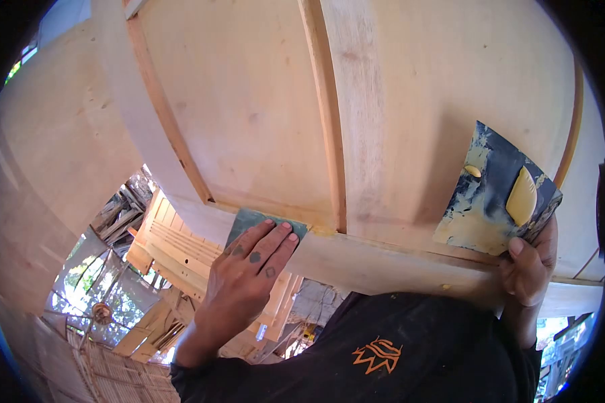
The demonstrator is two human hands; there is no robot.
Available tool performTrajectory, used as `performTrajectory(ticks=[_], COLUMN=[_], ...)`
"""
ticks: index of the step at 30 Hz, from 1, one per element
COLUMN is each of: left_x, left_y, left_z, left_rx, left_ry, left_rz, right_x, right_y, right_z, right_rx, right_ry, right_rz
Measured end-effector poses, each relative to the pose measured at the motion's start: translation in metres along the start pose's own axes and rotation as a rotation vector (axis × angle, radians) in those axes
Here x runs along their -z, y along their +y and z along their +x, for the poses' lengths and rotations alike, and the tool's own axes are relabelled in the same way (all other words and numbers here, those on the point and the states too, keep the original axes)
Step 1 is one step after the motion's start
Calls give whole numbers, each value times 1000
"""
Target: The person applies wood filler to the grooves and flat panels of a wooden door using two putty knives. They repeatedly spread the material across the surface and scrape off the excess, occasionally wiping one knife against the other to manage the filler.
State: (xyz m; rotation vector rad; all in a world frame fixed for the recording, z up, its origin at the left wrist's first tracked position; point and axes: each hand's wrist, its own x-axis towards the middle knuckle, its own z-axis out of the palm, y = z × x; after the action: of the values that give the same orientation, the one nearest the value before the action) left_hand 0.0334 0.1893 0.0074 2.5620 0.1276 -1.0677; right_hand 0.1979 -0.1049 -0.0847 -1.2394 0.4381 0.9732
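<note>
My left hand [247, 269] presses a dark green flat putty spreader [249, 221] against the lower edge of a wooden panel [242, 114], fingers laid together over it. Yellowish putty [323, 230] is smeared along the joint just right of the spreader. On the right, my right hand [532, 265] grips the lower corner of a dark, putty-stained sheet [484, 195], thumb on its face. A thick yellow lump of putty [521, 197] and a smaller dab [472, 171] sit on that sheet.
Raised wooden strips [326, 114] divide the panel. A wide pale board [40, 134] stands at the left. Behind my left arm are slatted wooden pieces [175, 242] and stacked scrap wood [117, 215]. My dark shirt [423, 356] is close below the panel.
</note>
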Motion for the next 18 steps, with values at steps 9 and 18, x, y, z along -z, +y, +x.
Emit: performTrajectory(ticks=[9, 18], left_x=[13, 35], left_y=[-2, -19], left_z=[10, 32], left_rx=[18, -38], left_ry=[-73, -320], left_rz=[-105, -215], right_x=[-13, 8], right_y=[-7, -1], right_z=[-2, -4], right_rx=[-12, 46], right_ry=[158, 93], right_rz=[-78, -107])
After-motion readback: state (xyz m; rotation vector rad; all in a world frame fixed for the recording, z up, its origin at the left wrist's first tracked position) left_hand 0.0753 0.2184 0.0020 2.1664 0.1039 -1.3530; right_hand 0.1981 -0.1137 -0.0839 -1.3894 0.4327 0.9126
